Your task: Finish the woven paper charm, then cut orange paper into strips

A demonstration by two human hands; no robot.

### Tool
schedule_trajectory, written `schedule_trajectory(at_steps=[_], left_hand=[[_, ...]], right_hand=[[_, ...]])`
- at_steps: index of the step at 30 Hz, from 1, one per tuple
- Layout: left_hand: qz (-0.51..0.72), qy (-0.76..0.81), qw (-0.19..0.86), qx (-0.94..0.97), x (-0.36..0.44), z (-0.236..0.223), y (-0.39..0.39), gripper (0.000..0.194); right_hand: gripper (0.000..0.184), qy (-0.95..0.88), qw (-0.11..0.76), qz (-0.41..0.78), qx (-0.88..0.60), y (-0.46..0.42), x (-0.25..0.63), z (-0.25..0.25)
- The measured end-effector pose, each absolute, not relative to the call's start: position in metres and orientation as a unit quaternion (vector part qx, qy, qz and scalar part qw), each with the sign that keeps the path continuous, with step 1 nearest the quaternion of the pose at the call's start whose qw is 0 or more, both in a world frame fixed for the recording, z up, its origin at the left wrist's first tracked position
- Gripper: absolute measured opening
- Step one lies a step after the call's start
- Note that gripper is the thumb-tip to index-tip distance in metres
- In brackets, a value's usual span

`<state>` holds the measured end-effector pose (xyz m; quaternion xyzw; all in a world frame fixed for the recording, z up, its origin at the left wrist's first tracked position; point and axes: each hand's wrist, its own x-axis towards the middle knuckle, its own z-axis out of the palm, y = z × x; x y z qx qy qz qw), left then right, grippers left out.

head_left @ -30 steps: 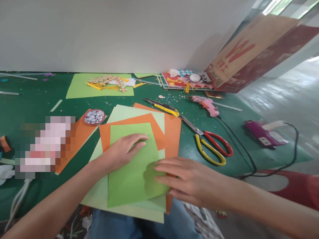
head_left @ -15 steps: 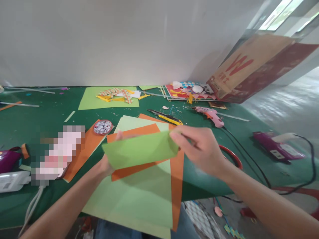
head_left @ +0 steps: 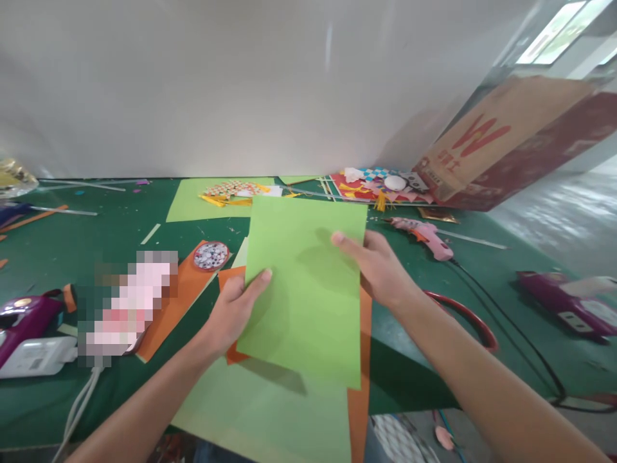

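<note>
A green bench (head_left: 409, 373) carries everything, with a brown-and-red paper bag (head_left: 501, 141) leaning at its far right. A pale green sheet (head_left: 270, 411) lies at the near edge. Raised above it is a smaller bright green sheet (head_left: 303, 289), held between both hands. The right hand's (head_left: 380, 263) grip is clamped on its right edge, the left hand's (head_left: 241, 302) on its left edge, thumbs on top. A pink glue gun (head_left: 427, 238) lies to the right; a round tub (head_left: 211, 256) sits left.
</note>
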<state>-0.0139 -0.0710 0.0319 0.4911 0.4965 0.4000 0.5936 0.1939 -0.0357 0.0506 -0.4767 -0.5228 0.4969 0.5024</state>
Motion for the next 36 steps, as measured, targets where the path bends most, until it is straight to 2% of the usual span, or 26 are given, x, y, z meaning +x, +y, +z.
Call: schedule_trajectory(at_steps=[3, 6, 20, 24, 28, 32, 36], left_hand=[[0.43, 0.505, 0.556, 0.501, -0.013, 0.03, -0.069, 0.04], [0.418, 0.492, 0.573, 0.506, -0.013, 0.029, -0.069, 0.039], [0.383, 0.471, 0.635, 0.478, -0.013, 0.029, -0.069, 0.046], [0.383, 0.48, 0.617, 0.492, -0.012, 0.03, -0.069, 0.044], [0.419, 0.486, 0.51, 0.573, -0.013, 0.028, -0.071, 0.033], [0.5, 0.411, 0.342, 0.681, -0.017, 0.03, -0.073, 0.019], [0.494, 0.346, 0.205, 0.771, -0.023, 0.033, -0.072, 0.019]], right_hand=[[0.04, -0.482, 0.464, 0.57, -0.478, -0.038, 0.188, 0.038], [0.036, -0.447, 0.47, 0.603, -0.464, -0.04, 0.185, 0.027], [0.04, -0.393, 0.491, 0.647, -0.431, -0.048, 0.177, 0.024], [0.043, -0.427, 0.487, 0.627, -0.433, -0.048, 0.179, 0.022], [0.038, -0.487, 0.483, 0.599, -0.414, -0.044, 0.19, 0.022], [0.055, -0.493, 0.532, 0.525, -0.446, -0.035, 0.205, 0.026], [0.06, -0.53, 0.458, 0.496, -0.513, -0.031, 0.208, 0.027]])
